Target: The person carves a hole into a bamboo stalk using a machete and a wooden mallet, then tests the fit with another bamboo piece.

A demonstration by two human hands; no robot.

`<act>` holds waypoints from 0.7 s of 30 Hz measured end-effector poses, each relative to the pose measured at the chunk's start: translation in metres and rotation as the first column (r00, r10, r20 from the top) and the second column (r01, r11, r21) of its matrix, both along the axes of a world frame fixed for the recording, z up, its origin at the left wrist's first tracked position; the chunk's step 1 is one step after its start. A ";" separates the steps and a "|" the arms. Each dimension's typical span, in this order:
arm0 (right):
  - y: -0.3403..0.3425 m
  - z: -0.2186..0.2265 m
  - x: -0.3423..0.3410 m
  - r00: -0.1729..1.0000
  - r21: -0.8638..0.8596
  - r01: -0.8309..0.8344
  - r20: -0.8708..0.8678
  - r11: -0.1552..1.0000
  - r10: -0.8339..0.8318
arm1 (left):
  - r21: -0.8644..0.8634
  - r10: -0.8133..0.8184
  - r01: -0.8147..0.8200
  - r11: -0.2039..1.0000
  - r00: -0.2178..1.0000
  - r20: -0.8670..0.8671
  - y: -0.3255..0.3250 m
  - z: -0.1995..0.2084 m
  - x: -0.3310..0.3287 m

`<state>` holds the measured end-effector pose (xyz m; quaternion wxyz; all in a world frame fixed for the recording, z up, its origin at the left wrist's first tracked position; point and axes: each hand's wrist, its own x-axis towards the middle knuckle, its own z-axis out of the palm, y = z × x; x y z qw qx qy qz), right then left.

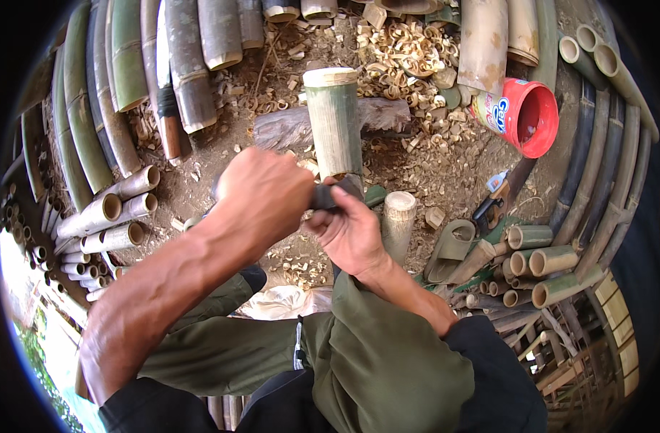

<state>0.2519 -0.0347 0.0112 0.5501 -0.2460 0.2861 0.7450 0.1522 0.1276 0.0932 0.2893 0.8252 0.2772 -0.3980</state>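
Note:
My left hand (265, 184) is closed in a fist around a dark, handle-like bar (323, 196), whose end comes out toward the right. My right hand (352, 234) also grips it, with the thumb pressed on the bar; most of its length is hidden by my hands, so its kind is unclear. Just beyond them stands a thick green bamboo section (335, 126) with a pale, shaved upper end. Its lower end is close to the bar. A shorter, pale-topped bamboo post (399, 224) is upright beside my right hand.
A weathered log (294, 128) lies behind the bamboo section, near curled shavings (409, 54). A red bucket (533, 119) lies tipped at the right, with a saw (499, 198) and a sandal (449, 252) nearer. Bamboo poles (189, 65) line both sides.

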 end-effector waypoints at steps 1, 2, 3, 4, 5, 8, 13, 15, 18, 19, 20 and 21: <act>-0.003 -0.005 0.003 0.994 -0.064 0.042 -0.101 0.997 -0.048 | -0.001 -0.115 0.115 0.993 0.993 0.010 0.007 0.004 0.013; -0.003 -0.003 0.006 0.982 -0.085 0.072 -0.167 0.994 -0.085 | 0.022 -0.169 0.170 0.985 0.985 -0.022 0.009 0.006 0.026; -0.003 -0.001 0.008 0.966 -0.107 0.103 -0.224 0.989 -0.125 | 0.046 -0.227 0.229 0.972 0.973 -0.049 0.010 0.008 0.039; -0.003 -0.003 0.008 0.958 -0.067 0.109 -0.259 0.992 -0.123 | 0.060 -0.289 0.297 0.953 0.951 -0.110 0.009 0.002 0.055; 0.001 -0.001 0.008 0.976 -0.107 0.068 -0.199 0.992 -0.088 | 0.063 -0.347 0.362 0.930 0.922 -0.173 0.008 0.002 0.062; -0.002 0.001 0.011 0.985 -0.075 0.027 -0.166 0.997 -0.040 | 0.150 -0.360 0.371 0.916 0.928 -0.093 0.001 0.007 0.056; -0.024 0.022 0.008 0.892 0.027 -0.450 0.069 0.893 0.447 | -0.187 0.092 -0.120 0.975 0.984 -0.152 -0.048 0.016 -0.010; -0.035 0.030 0.015 0.844 -0.010 -0.496 0.230 0.868 0.484 | -0.310 0.276 -0.289 0.906 0.957 -0.088 -0.072 0.015 -0.026; -0.048 0.039 0.042 0.720 -0.078 -0.482 0.532 0.873 0.445 | -0.616 0.411 -0.411 0.672 0.899 -0.151 -0.076 0.025 -0.019; -0.046 0.038 0.058 0.600 -0.018 -0.559 0.681 0.829 0.419 | -0.661 0.521 -0.442 0.606 0.849 -0.089 -0.085 0.019 -0.019; -0.039 0.045 0.071 0.334 -0.156 -0.691 0.797 0.705 0.503 | -0.703 0.627 -0.464 0.539 0.778 -0.033 -0.093 0.012 -0.020; -0.032 0.052 0.080 0.037 -0.319 -0.762 0.848 0.564 0.529 | -0.770 0.684 -0.524 0.364 0.712 -0.161 -0.100 -0.006 -0.019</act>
